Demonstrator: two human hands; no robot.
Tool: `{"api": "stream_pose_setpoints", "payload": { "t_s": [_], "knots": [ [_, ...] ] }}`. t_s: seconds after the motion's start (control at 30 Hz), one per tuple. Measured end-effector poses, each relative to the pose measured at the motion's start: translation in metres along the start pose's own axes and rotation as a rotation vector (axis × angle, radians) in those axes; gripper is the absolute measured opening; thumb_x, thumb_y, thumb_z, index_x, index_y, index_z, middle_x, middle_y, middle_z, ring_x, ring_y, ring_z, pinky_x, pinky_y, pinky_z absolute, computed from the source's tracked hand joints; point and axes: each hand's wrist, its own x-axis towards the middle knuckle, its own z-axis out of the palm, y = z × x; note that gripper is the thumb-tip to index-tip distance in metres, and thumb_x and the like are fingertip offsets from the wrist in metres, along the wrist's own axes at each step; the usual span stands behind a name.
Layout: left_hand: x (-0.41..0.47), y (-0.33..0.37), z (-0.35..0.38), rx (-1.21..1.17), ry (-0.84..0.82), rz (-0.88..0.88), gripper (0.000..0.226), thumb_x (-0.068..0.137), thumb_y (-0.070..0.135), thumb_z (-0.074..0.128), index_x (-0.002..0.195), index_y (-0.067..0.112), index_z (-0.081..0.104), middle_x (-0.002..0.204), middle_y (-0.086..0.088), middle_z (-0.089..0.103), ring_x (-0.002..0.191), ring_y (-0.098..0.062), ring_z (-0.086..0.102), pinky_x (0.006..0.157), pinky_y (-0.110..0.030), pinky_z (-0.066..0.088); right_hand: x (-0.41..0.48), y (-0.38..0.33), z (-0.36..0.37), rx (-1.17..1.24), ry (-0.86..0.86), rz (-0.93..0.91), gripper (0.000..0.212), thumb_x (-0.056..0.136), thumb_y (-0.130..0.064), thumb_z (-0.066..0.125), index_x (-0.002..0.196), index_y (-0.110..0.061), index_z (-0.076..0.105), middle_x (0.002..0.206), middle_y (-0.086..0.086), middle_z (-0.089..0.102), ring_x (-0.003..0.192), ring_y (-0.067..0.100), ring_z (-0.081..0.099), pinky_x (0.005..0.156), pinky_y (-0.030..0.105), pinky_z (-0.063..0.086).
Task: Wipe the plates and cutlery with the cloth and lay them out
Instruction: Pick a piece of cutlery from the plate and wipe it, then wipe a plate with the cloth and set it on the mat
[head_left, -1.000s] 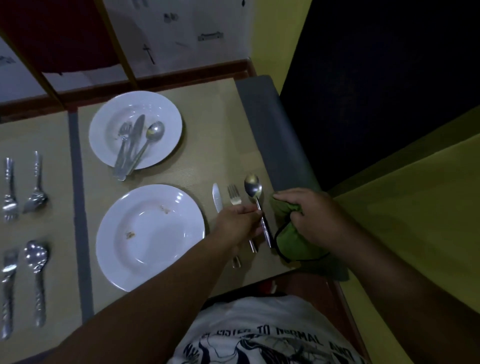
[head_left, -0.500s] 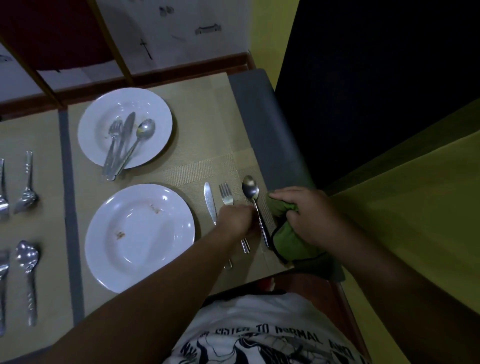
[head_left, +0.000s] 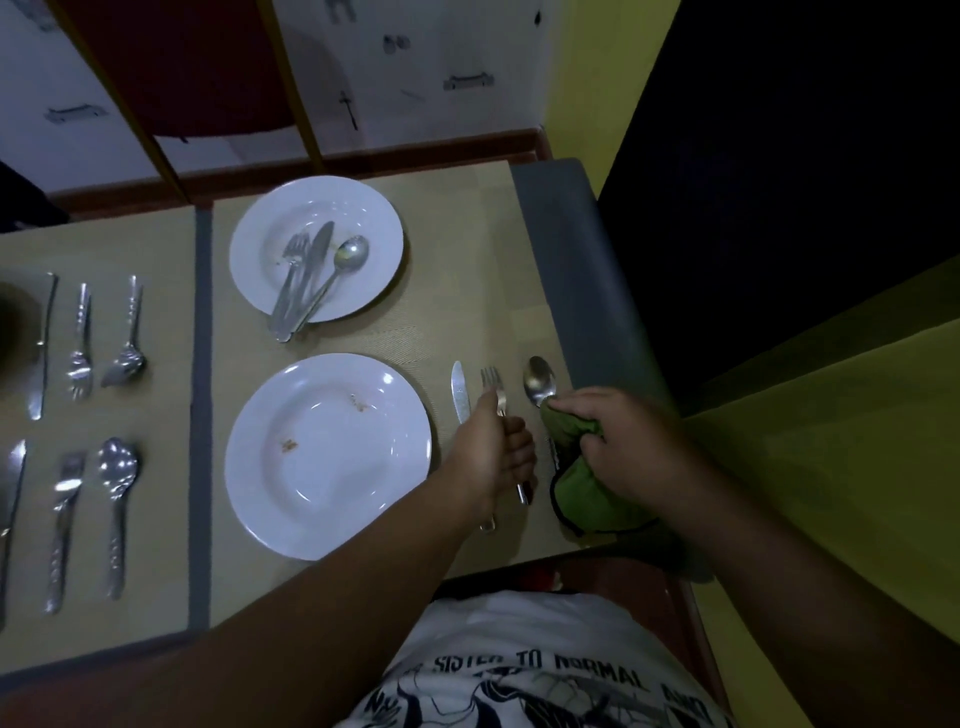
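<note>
Head view: the left hand (head_left: 493, 452) lies on the right placemat (head_left: 467, 291) just right of the near plate (head_left: 291, 499), its fingers curled in over the handle of the fork (head_left: 491, 382). The fork's tines stick out on the far side and the handle's end on the near side. The knife (head_left: 459, 389) lies just left of the fork, its handle also running under that hand.

The right hand (head_left: 618, 441) is closed on the bunched green cloth (head_left: 582, 493) and presses it onto the handle of the spoon (head_left: 540, 379). Only the spoon's bowl shows, at the far side of the cloth.

Half a second ago the spoon's handle lay bare between the two hands, with the left fingers right beside it. Now the cloth covers the handle up to the neck and the left hand sits over the fork instead. Knife, fork and spoon lie in the same row as before.

The near plate carries a few crumbs. The far plate (head_left: 260, 218) holds a second fork, knife and spoon piled together, unchanged. On the left placemat (head_left: 166, 519) more cutlery (head_left: 117, 483) lies in two rows.
</note>
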Motion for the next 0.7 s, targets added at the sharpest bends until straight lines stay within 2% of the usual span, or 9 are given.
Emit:
{"api": "stream_pose_setpoints", "payload": {
  "t_s": [0.07,0.1,0.13,0.17,0.2,0.33,0.43,0.57,0.7],
  "knots": [
    [-0.012,0.002,-0.012,0.002,0.005,0.046,0.056,0.100,0.064,0.032,0.078,0.017,0.053,0.067,0.004,0.020,0.053,-0.013,0.029,0.053,-0.027,0.025,0.004,-0.011,0.004,0.001,0.004,-0.035,0.057,0.076,0.007,0.055,0.123,-0.025,0.061,0.128,-0.005,0.057,0.114,0.008,0.049,0.089,0.000,0.024],
    [-0.016,0.002,-0.019,-0.012,0.006,0.062,0.060,0.101,0.062,0.031,0.099,0.011,0.063,0.072,-0.023,0.055,0.051,-0.012,0.034,0.051,-0.023,0.032,0.006,-0.018,0.007,-0.004,0.010,-0.059,0.056,0.074,0.008,0.056,0.121,-0.023,0.062,0.126,-0.004,0.059,0.112,0.008,0.050,0.085,-0.006,0.021],
    [-0.019,0.002,-0.027,-0.031,0.004,0.083,0.067,0.102,0.059,0.029,0.127,0.004,0.058,0.097,-0.042,0.061,0.047,-0.010,0.036,0.047,-0.021,0.039,0.009,-0.025,0.009,-0.011,0.010,-0.081,0.056,0.073,0.008,0.056,0.119,-0.023,0.064,0.124,-0.003,0.060,0.111,0.009,0.051,0.083,-0.008,0.019],
    [-0.023,0.003,-0.035,-0.073,-0.001,0.098,0.071,0.103,0.058,0.029,0.142,0.000,0.046,0.063,-0.021,0.063,0.045,-0.010,0.036,0.044,-0.019,0.041,0.012,-0.034,0.011,-0.019,0.003,-0.101,0.056,0.073,0.008,0.056,0.118,-0.022,0.064,0.124,-0.002,0.061,0.111,0.010,0.052,0.084,-0.007,0.020],
    [-0.025,0.005,-0.043,-0.106,0.007,0.104,0.073,0.103,0.058,0.030,0.146,0.000,0.043,0.062,-0.012,0.063,0.047,-0.010,0.038,0.046,-0.020,0.045,0.014,-0.043,0.013,-0.029,-0.009,-0.118,0.056,0.072,0.007,0.055,0.118,-0.023,0.065,0.124,-0.002,0.061,0.111,0.011,0.052,0.087,-0.003,0.023],
    [-0.041,0.016,-0.078,-0.172,0.045,0.108,0.073,0.104,0.059,0.029,0.141,0.000,0.051,0.137,-0.017,0.060,0.111,-0.026,0.066,0.100,-0.038,0.050,0.024,-0.077,0.027,-0.039,-0.047,-0.198,0.057,0.070,0.006,0.054,0.117,-0.024,0.065,0.123,-0.001,0.061,0.111,0.013,0.053,0.088,0.005,0.026],
    [-0.056,0.024,-0.111,-0.213,0.081,0.157,0.075,0.104,0.059,0.030,0.144,0.000,0.049,0.144,-0.019,0.056,0.124,-0.030,0.060,0.105,-0.042,0.047,0.032,-0.103,0.038,-0.040,-0.075,-0.249,0.052,0.070,0.007,0.051,0.112,-0.019,0.067,0.116,0.003,0.064,0.106,0.019,0.055,0.086,0.007,0.031],
    [-0.072,0.032,-0.150,-0.316,0.146,0.217,0.071,0.105,0.057,0.030,0.143,0.000,0.050,0.146,-0.019,0.055,0.132,-0.032,0.055,0.108,-0.044,0.044,0.040,-0.136,0.057,-0.022,-0.126,-0.339,0.036,0.064,0.010,0.047,0.094,0.001,0.063,0.099,0.019,0.063,0.091,0.027,0.054,0.082,0.036,0.042],
    [-0.083,0.038,-0.184,-0.343,0.217,0.277,0.069,0.106,0.055,0.030,0.142,0.000,0.052,0.143,-0.019,0.057,0.132,-0.031,0.055,0.113,-0.044,0.042,0.046,-0.165,0.079,-0.011,-0.141,-0.392,0.032,0.061,0.013,0.047,0.090,0.009,0.059,0.095,0.027,0.059,0.088,0.028,0.050,0.078,0.040,0.040]
  ]
}}
